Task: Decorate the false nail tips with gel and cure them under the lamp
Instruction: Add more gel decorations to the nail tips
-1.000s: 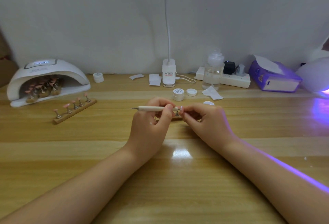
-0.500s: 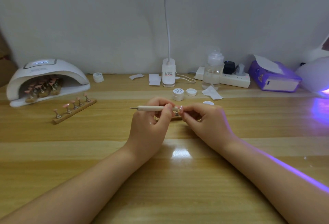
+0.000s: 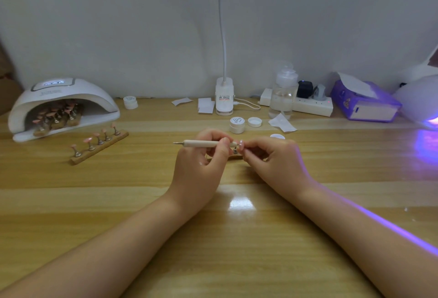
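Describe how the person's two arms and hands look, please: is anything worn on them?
Both forearms are bare, with no sleeves in view. The left hand and the right hand show no gloves, rings, watch or bracelet. A streak of violet light runs along the right forearm.

hidden: wooden strip (image 3: 233,157) largely covered by left hand (image 3: 201,165) and right hand (image 3: 277,162) | tool (image 3: 203,143) tip concealed among fingers (image 3: 245,152) | unresolved: nail tip (image 3: 241,144) decoration too small | cut off: glowing lamp (image 3: 424,103) by right edge | unreadable: jar (image 3: 237,125) label
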A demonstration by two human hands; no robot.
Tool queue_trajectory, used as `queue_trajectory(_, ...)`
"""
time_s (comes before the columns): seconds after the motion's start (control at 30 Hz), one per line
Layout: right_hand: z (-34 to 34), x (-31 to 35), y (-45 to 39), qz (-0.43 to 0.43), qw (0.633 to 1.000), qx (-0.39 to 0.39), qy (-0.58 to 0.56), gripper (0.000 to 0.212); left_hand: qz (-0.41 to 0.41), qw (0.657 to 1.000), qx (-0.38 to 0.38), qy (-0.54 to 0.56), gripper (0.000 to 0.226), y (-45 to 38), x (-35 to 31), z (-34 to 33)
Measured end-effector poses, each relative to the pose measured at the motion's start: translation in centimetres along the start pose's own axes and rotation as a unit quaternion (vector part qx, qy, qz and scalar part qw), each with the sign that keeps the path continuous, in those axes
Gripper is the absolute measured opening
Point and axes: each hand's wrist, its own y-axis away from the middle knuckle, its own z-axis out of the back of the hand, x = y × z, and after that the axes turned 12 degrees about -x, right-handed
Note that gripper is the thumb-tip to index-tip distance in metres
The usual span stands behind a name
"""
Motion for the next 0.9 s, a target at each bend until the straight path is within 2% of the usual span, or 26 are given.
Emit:
queue_trajectory(0.67, -0.03, 0.21, 0.02, -0.015, 1.000, 0.003, 0.004, 0.011, -0.003, 1.000, -0.004, 0.008, 0.012, 0.06, -0.16, -0.02)
queue_trajectory(0.9, 0.00, 0.27, 0.00, -0.019, 1.000, 0.000, 0.004, 0.009, -0.019, 0.998, -0.032, 0.043, 0.016, -0.28, -0.86, 0.23)
